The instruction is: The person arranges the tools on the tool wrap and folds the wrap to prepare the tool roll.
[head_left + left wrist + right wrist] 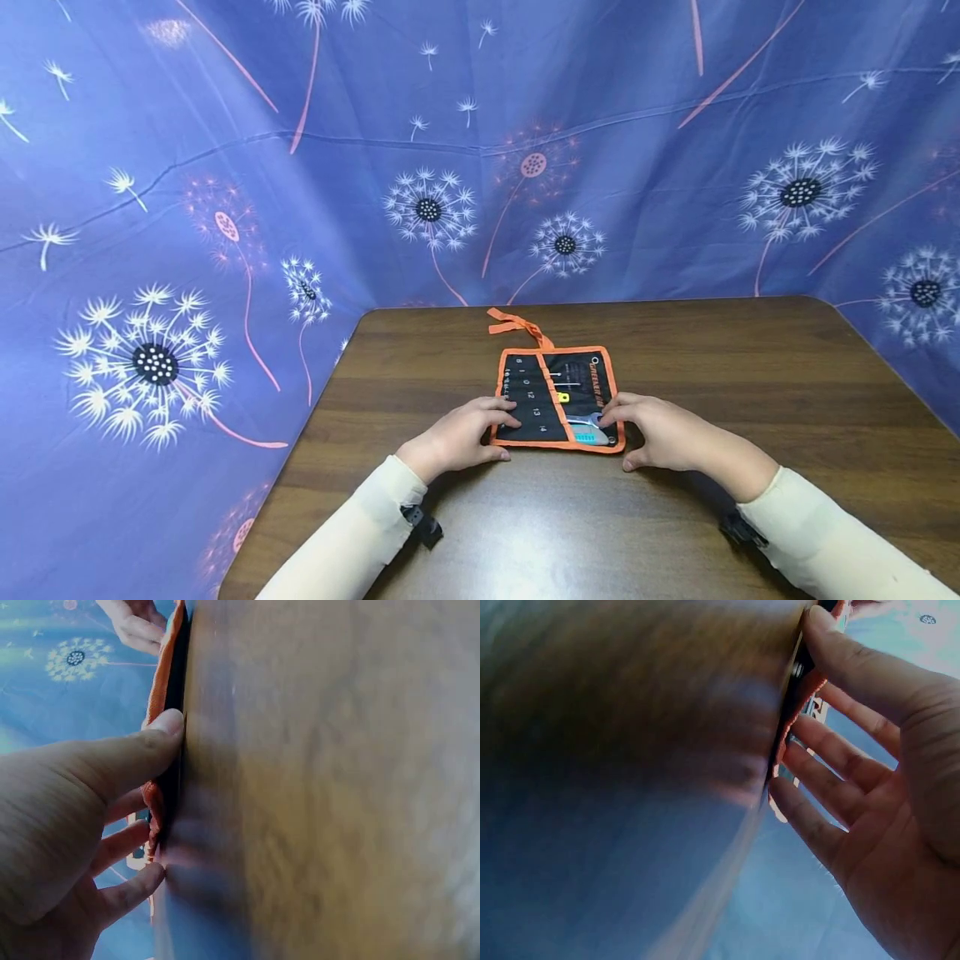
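Observation:
A black tool pouch (528, 412) with orange trim lies flat on the table, its slots numbered in white. A wrench (581, 420) shows through the opening at its right, above a teal-and-grey tool (589, 434); a small yellow piece (563, 397) sits higher up. My left hand (465, 433) rests at the pouch's left side, fingers spread over it and thumb by the lower left corner. My right hand (663, 432) touches the right edge, thumb near the lower right corner. Both wrist views show loosely bent fingers along the orange edge (159, 690).
An orange tie strap (517, 322) trails from the pouch's top toward the back of the brown wooden table (420, 358). Blue cloth (645, 208) with dandelion prints hangs behind the table and along its left side.

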